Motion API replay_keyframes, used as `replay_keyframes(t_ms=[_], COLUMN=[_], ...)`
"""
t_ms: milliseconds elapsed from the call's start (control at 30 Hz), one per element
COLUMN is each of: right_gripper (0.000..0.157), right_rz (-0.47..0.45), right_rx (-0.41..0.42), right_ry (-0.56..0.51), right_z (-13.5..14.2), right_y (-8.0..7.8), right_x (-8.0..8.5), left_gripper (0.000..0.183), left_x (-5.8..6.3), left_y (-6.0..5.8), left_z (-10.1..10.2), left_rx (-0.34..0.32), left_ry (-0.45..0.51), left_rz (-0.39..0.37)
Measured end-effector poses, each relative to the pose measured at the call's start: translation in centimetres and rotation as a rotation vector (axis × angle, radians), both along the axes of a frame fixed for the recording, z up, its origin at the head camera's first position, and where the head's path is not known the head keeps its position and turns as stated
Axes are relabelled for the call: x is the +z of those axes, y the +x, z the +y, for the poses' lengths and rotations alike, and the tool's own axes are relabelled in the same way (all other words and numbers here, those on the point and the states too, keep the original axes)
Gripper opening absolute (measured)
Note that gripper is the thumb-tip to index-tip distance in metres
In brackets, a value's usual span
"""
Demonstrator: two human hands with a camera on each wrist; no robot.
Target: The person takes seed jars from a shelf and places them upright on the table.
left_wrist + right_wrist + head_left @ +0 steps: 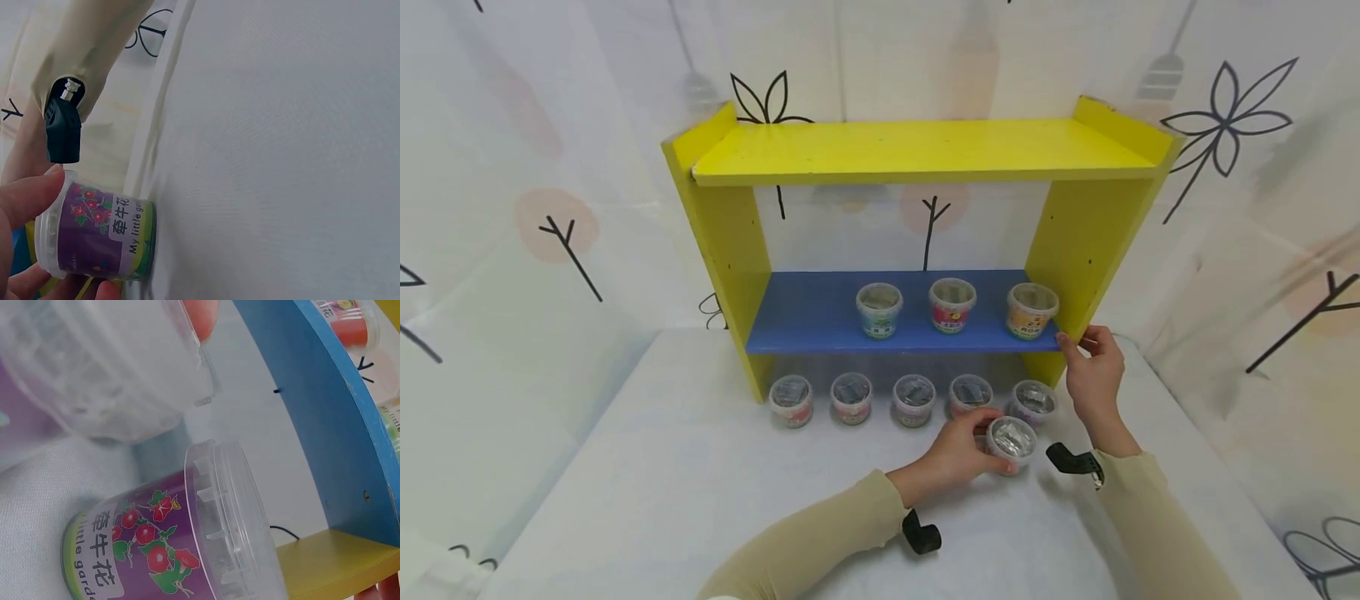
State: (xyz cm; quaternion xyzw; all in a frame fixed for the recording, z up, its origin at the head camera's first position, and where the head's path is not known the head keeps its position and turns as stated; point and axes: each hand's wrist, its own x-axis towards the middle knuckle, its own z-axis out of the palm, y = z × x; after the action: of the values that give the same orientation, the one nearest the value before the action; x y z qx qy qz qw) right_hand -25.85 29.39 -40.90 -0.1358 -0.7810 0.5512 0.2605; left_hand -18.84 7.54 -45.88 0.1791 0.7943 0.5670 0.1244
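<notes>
My left hand (958, 450) grips a small plastic cup (1011, 439) with a clear lid, in front of the shelf's right end. In the left wrist view this seedling cup (94, 231) shows a purple label with red flowers, and its base is at the white cloth. My right hand (1096, 375) holds the lower right side of the yellow and blue shelf (895, 312), thumb in front and fingers behind the panel. Just behind the held cup stands another purple-labelled cup (150, 544), large in the right wrist view.
Under the blue board several lidded cups (790, 400) stand in a row on the white cloth (625, 467). Three cups (952, 305) with coloured labels stand on the blue board, toward its right. A patterned white backdrop (587, 108) hangs behind.
</notes>
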Motion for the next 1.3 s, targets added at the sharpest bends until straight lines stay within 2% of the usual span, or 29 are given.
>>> replay_keyframes(t_ms=[233, 367, 633, 733, 1033, 1133, 1300], right_gripper=[0.042, 0.041, 0.041, 0.041, 0.039, 0.040, 0.039], right_rz=[-0.002, 0.004, 0.008, 0.010, 0.026, 0.030, 0.028], right_rx=[-0.004, -0.003, -0.010, -0.010, -0.013, -0.011, -0.012], right_ry=[0.008, 0.003, -0.003, -0.002, -0.006, -0.005, -0.005], right_z=[0.0, 0.0, 0.0, 0.0, -0.1, -0.1, -0.1], right_y=[0.0, 0.0, -0.1, -0.1, 0.0, -0.1, -0.1], right_x=[0.0, -0.1, -0.2, -0.2, -0.1, -0.1, -0.3], left_gripper=[0.069, 0.065, 0.055, 0.048, 0.036, 0.030, 0.024], left_x=[0.4, 0.4, 0.9, 1.4, 3.3, 4.0, 5.4], left_y=[0.0, -0.1, -0.3, -0.5, -1.7, -2.2, -3.2], left_z=[-0.7, -1.3, -3.8, -4.8, -8.1, -9.4, -11.5], left_rx=[-0.017, -0.030, -0.100, -0.100, 0.010, 0.072, 0.172], left_ry=[0.011, 0.002, -0.006, 0.010, 0.113, 0.151, 0.156], left_rz=[-0.015, 0.008, 0.038, 0.063, 0.168, 0.210, 0.283])
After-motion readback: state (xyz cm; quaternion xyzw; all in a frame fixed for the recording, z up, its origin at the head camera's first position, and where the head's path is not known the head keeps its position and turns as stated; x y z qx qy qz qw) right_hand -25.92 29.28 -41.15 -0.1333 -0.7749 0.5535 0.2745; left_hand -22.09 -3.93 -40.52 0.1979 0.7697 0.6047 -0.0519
